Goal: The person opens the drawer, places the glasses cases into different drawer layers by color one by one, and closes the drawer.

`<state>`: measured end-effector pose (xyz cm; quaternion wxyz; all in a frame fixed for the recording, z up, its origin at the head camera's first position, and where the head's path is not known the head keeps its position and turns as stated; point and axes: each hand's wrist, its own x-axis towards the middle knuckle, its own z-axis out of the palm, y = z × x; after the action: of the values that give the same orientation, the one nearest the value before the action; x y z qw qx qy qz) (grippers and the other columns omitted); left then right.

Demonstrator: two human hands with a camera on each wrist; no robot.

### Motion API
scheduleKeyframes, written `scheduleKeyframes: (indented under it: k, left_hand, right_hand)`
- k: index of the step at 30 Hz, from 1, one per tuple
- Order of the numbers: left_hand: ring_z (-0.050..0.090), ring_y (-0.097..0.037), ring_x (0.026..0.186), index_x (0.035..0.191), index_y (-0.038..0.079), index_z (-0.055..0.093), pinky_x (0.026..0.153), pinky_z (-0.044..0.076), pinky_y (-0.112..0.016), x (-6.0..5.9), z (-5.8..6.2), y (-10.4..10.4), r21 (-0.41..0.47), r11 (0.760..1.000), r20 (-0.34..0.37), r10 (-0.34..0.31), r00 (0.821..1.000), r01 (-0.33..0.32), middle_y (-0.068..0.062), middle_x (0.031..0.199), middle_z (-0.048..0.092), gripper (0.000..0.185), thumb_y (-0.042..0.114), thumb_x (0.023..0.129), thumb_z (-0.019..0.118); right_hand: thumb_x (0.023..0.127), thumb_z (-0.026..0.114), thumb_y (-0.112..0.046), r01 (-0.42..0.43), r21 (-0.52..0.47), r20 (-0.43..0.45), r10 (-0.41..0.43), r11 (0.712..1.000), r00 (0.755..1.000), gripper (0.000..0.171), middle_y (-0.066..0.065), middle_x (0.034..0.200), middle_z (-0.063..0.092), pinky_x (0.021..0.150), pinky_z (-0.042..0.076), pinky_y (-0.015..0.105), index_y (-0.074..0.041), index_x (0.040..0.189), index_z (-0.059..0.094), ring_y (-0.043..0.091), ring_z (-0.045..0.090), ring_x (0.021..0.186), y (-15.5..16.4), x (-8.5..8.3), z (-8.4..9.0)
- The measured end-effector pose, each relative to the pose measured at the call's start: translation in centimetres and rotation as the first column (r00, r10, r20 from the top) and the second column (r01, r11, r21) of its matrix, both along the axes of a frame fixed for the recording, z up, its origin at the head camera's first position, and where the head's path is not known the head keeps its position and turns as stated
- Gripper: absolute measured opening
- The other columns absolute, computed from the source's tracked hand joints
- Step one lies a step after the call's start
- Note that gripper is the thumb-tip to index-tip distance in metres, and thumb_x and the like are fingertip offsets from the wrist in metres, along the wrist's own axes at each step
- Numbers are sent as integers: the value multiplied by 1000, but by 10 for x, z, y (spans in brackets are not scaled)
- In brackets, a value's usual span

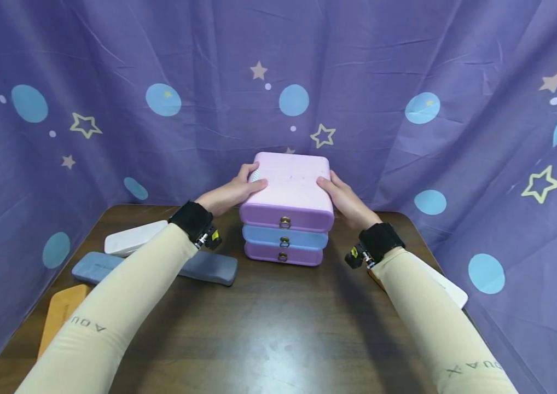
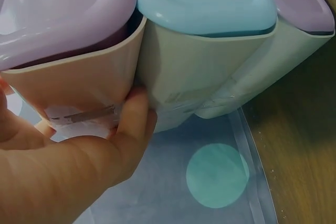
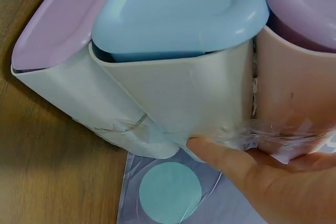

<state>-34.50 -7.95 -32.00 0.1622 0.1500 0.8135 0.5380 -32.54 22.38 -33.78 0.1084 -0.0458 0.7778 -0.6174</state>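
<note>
A small stack of three drawer boxes (image 1: 288, 189) stands at the back of the brown table (image 1: 268, 323): pink on top, blue (image 1: 285, 239) in the middle, purple (image 1: 283, 255) at the bottom, each with a round metal pull. My left hand (image 1: 231, 192) grips the top box's left side, thumb on its upper edge. On the opposite side my right hand (image 1: 344, 200) grips it the same way. In the left wrist view my left hand (image 2: 68, 166) presses the pink box's wall (image 2: 79, 77). The right wrist view shows my right hand (image 3: 262, 174) under the pink box (image 3: 294, 82), beside the blue drawer (image 3: 178, 9).
Flat cases lie at the left: a white one (image 1: 133, 238), a blue-grey one (image 1: 93, 266), a dark grey one (image 1: 212, 266) and an orange one (image 1: 59, 312). A white case (image 1: 451, 290) lies under my right forearm. A purple star-patterned curtain (image 1: 406, 82) closes in three sides.
</note>
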Motion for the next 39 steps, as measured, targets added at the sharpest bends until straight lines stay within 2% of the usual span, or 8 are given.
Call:
scheduleKeyframes:
  k: [4, 14, 20, 23, 30, 39]
  left_hand:
    - [8, -23, 160, 170, 18, 6, 127, 23, -48, 2, -1, -4, 5, 1000, 3, 17, 1000, -17, -8, 179, -3, 80, 40, 110, 54]
    - [8, -25, 161, 170, 16, 8, 129, 18, -46, 6, 2, -9, -20, 998, -17, 56, 998, -56, -13, 178, 1, 80, 39, 109, 54]
    - [6, -24, 161, 170, 17, 7, 128, 19, -48, 7, 4, -14, -27, 998, 0, 56, 998, -56, -10, 178, -1, 81, 41, 109, 55]
    - [4, -25, 162, 170, 18, 5, 129, 18, -49, 7, 4, -18, -31, 998, 4, 46, 999, -45, -8, 179, -3, 82, 42, 109, 54]
    - [3, -24, 162, 169, 17, 4, 129, 18, -49, 7, 6, -22, -32, 998, 6, 45, 999, -45, -5, 179, -3, 83, 42, 109, 55]
    - [5, -23, 162, 169, 14, 7, 129, 17, -47, 8, 5, -21, -46, 997, -14, 60, 998, -61, -5, 179, 0, 81, 40, 109, 55]
  right_hand:
    - [110, 45, -54, -4, 3, -1, 4, 1000, 1000, 77, 20, 158, 45, 81, 60, 38, -36, 172, 3, 25, 64, 112, -3, -2, -1]
    - [111, 43, -53, -32, -4, 5, 32, 999, 999, 74, 19, 158, 45, 82, 59, 38, -36, 172, 5, 25, 61, 113, -11, -3, 2]
    - [112, 43, -51, -50, -14, 26, 51, 999, 998, 73, 22, 152, 49, 77, 60, 36, -37, 172, 4, 19, 67, 99, -15, -5, 5]
    - [112, 42, -51, -63, -12, 25, 63, 998, 998, 73, 21, 154, 48, 76, 60, 35, -36, 172, 2, 18, 68, 97, -17, -5, 6]
    - [113, 39, -50, -93, -21, 8, 93, 995, 996, 71, 17, 166, 35, 84, 58, 37, -36, 172, 1, 29, 60, 119, -20, -7, 7]
    - [113, 39, -51, -83, -16, 19, 84, 996, 996, 72, 17, 167, 35, 85, 57, 38, -36, 171, -2, 28, 59, 118, -21, -8, 5]
